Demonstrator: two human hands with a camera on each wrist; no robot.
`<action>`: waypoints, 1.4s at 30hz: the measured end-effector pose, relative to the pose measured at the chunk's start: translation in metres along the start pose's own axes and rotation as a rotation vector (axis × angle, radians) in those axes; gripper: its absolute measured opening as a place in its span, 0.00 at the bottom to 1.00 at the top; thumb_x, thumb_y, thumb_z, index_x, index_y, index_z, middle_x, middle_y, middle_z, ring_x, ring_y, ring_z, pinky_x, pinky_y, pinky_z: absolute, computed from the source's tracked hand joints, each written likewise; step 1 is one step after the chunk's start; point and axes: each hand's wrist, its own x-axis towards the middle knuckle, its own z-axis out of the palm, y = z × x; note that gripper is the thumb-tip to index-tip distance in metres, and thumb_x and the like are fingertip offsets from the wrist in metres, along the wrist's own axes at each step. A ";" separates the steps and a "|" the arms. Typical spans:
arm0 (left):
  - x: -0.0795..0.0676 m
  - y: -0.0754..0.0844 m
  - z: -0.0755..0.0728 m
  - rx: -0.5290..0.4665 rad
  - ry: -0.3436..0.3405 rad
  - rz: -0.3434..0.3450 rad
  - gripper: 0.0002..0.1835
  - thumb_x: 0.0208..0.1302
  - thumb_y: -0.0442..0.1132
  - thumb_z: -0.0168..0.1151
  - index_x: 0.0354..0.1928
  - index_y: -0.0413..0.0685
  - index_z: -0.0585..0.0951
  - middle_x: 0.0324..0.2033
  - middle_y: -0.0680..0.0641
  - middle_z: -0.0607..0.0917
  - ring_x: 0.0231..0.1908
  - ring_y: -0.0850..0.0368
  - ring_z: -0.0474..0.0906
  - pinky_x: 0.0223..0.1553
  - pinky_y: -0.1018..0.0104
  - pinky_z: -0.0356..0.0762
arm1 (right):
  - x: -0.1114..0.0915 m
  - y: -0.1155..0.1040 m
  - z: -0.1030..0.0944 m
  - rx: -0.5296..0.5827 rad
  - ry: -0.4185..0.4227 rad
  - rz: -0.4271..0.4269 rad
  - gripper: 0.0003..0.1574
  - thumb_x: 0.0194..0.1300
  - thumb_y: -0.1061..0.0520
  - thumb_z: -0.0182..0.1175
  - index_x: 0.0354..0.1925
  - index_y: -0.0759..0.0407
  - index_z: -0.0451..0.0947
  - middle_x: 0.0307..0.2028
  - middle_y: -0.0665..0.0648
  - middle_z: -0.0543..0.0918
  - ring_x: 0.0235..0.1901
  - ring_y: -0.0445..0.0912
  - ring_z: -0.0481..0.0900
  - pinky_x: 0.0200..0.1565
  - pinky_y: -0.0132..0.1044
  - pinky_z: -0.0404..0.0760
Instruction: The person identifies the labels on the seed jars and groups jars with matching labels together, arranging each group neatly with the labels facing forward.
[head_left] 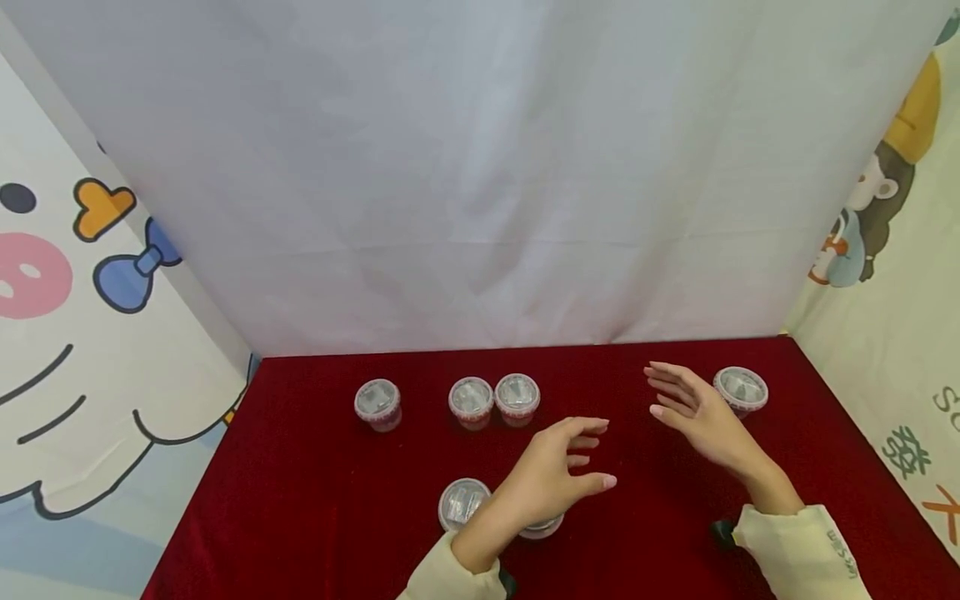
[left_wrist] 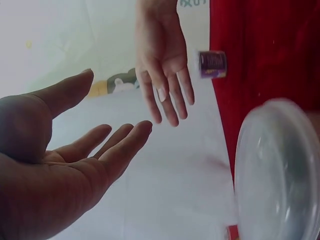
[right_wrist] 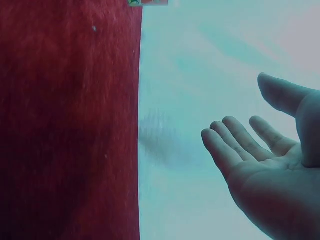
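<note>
My left hand [head_left: 547,475] hovers with relaxed, parted fingers over the front of the cloth, holding nothing. Under its wrist are two small lidded tubs, one at the left [head_left: 462,502] and one mostly hidden by the hand [head_left: 543,528]. A clear lid [left_wrist: 277,170] looms blurred beside that hand in the left wrist view. My right hand [head_left: 705,421], palm turned inward and fingers extended, is raised just left of the far-right tub [head_left: 741,388], which it partly overlaps in the head view. In the right wrist view its palm [right_wrist: 270,175] is bare.
Along the back, one tub [head_left: 378,402] stands at the left and two others, a left one [head_left: 471,400] and a right one [head_left: 517,397], sit side by side near the middle. Dark red cloth [head_left: 300,500] covers the table. A white curtain [head_left: 480,167] rises behind, with printed side panels.
</note>
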 end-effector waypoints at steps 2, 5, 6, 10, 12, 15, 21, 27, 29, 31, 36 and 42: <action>0.000 0.000 0.005 -0.004 0.001 0.004 0.31 0.67 0.31 0.74 0.71 0.41 0.76 0.66 0.41 0.80 0.62 0.48 0.82 0.59 0.69 0.81 | -0.003 0.000 -0.004 -0.004 0.007 0.006 0.35 0.77 0.69 0.59 0.76 0.73 0.59 0.66 0.40 0.73 0.65 0.26 0.72 0.62 0.23 0.76; 0.001 -0.001 0.013 -0.004 0.018 0.020 0.31 0.67 0.31 0.74 0.70 0.40 0.76 0.65 0.42 0.81 0.61 0.51 0.83 0.58 0.70 0.81 | -0.008 0.001 -0.009 -0.008 0.018 0.024 0.36 0.77 0.69 0.59 0.76 0.72 0.58 0.67 0.41 0.72 0.65 0.25 0.71 0.61 0.22 0.76; 0.001 -0.001 0.016 -0.008 0.026 0.026 0.31 0.66 0.31 0.74 0.70 0.40 0.76 0.65 0.42 0.82 0.60 0.51 0.83 0.58 0.70 0.81 | -0.009 0.001 -0.011 -0.010 0.022 0.029 0.37 0.77 0.68 0.59 0.77 0.72 0.58 0.67 0.41 0.71 0.65 0.25 0.71 0.61 0.22 0.76; 0.005 -0.003 0.029 -0.025 0.054 0.035 0.31 0.66 0.31 0.75 0.69 0.39 0.76 0.64 0.41 0.82 0.60 0.52 0.83 0.58 0.70 0.82 | -0.014 0.001 -0.016 -0.023 0.040 0.038 0.37 0.77 0.68 0.60 0.77 0.72 0.58 0.66 0.40 0.71 0.64 0.24 0.71 0.61 0.21 0.76; 0.008 -0.004 0.036 -0.039 0.065 0.026 0.31 0.66 0.31 0.75 0.70 0.39 0.77 0.64 0.42 0.82 0.60 0.53 0.82 0.58 0.71 0.81 | -0.016 0.001 -0.018 -0.029 0.047 0.030 0.37 0.77 0.69 0.60 0.76 0.73 0.58 0.66 0.39 0.71 0.64 0.24 0.71 0.60 0.21 0.76; 0.012 -0.005 0.045 -0.049 0.084 0.010 0.32 0.65 0.32 0.76 0.70 0.39 0.76 0.65 0.42 0.82 0.61 0.52 0.82 0.57 0.71 0.81 | -0.019 0.001 -0.022 -0.042 0.057 0.021 0.37 0.77 0.69 0.59 0.76 0.74 0.58 0.66 0.37 0.71 0.64 0.24 0.71 0.61 0.21 0.75; 0.019 -0.009 0.065 -0.070 0.148 0.016 0.34 0.64 0.33 0.77 0.71 0.40 0.75 0.66 0.41 0.81 0.62 0.47 0.82 0.57 0.69 0.83 | -0.028 0.003 -0.032 -0.085 0.092 0.000 0.36 0.76 0.71 0.60 0.76 0.75 0.59 0.65 0.33 0.72 0.64 0.24 0.71 0.61 0.20 0.75; 0.026 -0.010 0.080 -0.097 0.184 -0.021 0.35 0.63 0.35 0.78 0.71 0.42 0.75 0.67 0.43 0.81 0.62 0.50 0.82 0.57 0.68 0.83 | -0.036 0.004 -0.042 -0.108 0.130 -0.011 0.36 0.74 0.73 0.60 0.75 0.73 0.60 0.65 0.33 0.73 0.65 0.25 0.72 0.60 0.20 0.75; 0.029 -0.010 0.083 -0.105 0.195 -0.029 0.35 0.63 0.35 0.78 0.71 0.42 0.75 0.67 0.45 0.81 0.62 0.51 0.82 0.57 0.68 0.83 | -0.037 0.004 -0.045 -0.114 0.145 -0.012 0.36 0.73 0.74 0.60 0.75 0.70 0.62 0.65 0.33 0.73 0.64 0.25 0.73 0.60 0.19 0.75; 0.032 -0.010 0.087 -0.114 0.207 -0.034 0.35 0.63 0.36 0.78 0.71 0.42 0.75 0.67 0.45 0.81 0.62 0.51 0.82 0.58 0.68 0.82 | -0.039 0.005 -0.048 -0.120 0.157 -0.015 0.36 0.73 0.74 0.61 0.74 0.68 0.63 0.64 0.33 0.74 0.64 0.25 0.73 0.60 0.18 0.74; 0.041 -0.013 0.094 -0.135 0.238 -0.032 0.34 0.63 0.35 0.79 0.70 0.42 0.76 0.66 0.45 0.81 0.62 0.48 0.82 0.58 0.68 0.82 | -0.045 0.008 -0.055 -0.089 0.180 -0.022 0.36 0.72 0.76 0.60 0.74 0.70 0.63 0.65 0.35 0.76 0.63 0.27 0.75 0.60 0.19 0.75; 0.048 -0.017 0.104 -0.177 0.261 -0.053 0.35 0.62 0.36 0.79 0.70 0.43 0.76 0.67 0.45 0.81 0.63 0.48 0.82 0.58 0.69 0.82 | -0.054 0.014 -0.063 -0.091 0.223 0.000 0.37 0.73 0.75 0.60 0.75 0.71 0.62 0.66 0.37 0.77 0.63 0.26 0.75 0.57 0.18 0.76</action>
